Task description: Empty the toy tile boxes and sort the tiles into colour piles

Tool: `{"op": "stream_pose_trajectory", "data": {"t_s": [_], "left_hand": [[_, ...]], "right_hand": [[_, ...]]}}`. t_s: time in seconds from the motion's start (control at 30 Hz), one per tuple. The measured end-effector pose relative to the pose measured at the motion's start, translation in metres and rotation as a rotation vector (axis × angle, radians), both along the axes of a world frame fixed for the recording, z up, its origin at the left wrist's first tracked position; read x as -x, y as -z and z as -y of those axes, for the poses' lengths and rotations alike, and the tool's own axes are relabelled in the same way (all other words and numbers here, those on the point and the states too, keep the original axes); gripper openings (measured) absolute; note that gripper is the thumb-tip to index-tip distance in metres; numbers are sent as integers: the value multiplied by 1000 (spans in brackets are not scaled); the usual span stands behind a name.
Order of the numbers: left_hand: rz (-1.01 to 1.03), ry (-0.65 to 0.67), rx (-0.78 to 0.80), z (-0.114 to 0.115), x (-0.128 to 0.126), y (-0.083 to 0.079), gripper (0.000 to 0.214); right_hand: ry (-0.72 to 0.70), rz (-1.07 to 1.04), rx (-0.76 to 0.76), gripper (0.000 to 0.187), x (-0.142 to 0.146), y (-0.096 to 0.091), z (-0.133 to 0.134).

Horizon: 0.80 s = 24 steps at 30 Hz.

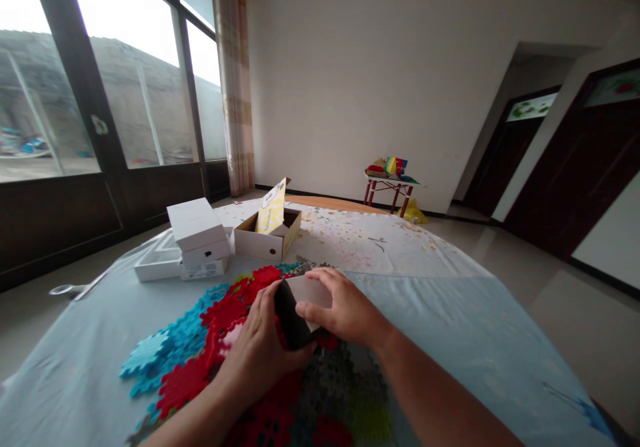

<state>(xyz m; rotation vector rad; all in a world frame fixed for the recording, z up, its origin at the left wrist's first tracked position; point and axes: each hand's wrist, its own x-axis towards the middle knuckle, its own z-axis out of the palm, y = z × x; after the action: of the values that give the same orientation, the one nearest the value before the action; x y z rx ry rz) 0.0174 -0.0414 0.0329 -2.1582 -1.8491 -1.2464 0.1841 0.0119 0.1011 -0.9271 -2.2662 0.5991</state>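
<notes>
Both hands are closed around a small box [294, 320], black on the side facing me and pale grey on the side to the right. My left hand [263, 340] wraps its left and lower edges, thumb underneath. Fingers of my right hand [340, 303] lie across the pale face, with the thumb pressed on it. Below and around them spreads a pile of toothed, interlocking plastic pieces: red pieces [187, 383], blue pieces [150, 352], dark grey pieces [335, 383] and yellow-green ones [370, 420]. The box's far side is hidden.
White boxes [197, 223] are stacked at the back left beside a shallow white tray [157, 260]. An open carton [263, 243] with a yellow printed flap stands behind the pile. A flowered cloth [450, 327] covers the round table. A small side table [390, 180] stands by the wall.
</notes>
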Motion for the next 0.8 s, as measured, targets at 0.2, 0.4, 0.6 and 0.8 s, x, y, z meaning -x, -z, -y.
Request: {"op": "stream_pose_trajectory", "data": {"t_s": [0.2,0.4,0.6,0.8], "left_hand": [[-11,-19,-33,2,-2,0,87],[-17,8,-69,7,-6,-2,86],[-51,23,-80,8,-7,-2,86],[-55,6,-50,6,-7,-3,87]], "right_hand": [[-15,80,-6,52,1,-8,-5],[-79,209,-59,55,5,-22,-4],[-103,319,-145,52,9,-27,-1],[-32,287,-215,44,-1,-34,3]]}}
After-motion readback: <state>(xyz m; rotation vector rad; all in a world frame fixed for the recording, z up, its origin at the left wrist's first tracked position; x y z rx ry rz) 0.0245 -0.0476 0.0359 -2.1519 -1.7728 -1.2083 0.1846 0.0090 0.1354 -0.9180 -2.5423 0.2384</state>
